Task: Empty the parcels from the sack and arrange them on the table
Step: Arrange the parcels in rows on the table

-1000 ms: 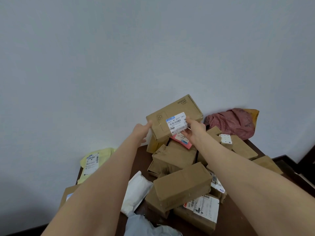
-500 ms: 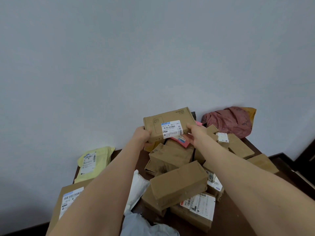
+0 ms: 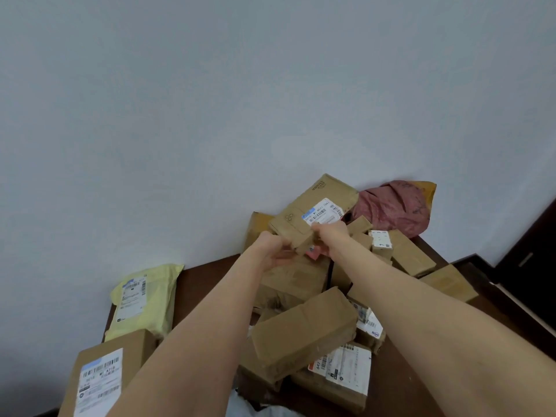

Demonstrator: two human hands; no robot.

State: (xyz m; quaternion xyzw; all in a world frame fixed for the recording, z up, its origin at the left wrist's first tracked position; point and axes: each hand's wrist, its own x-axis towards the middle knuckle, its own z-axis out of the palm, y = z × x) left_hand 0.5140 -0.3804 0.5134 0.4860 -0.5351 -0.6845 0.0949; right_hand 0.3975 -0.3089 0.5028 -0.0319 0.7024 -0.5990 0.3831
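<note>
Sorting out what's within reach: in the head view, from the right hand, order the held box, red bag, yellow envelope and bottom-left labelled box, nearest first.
1. Held box: gripped by the right hand.
2. Red bag: just to the right, at the back.
3. Yellow envelope: far over on the left.
4. Labelled box: bottom left corner, farthest.
</note>
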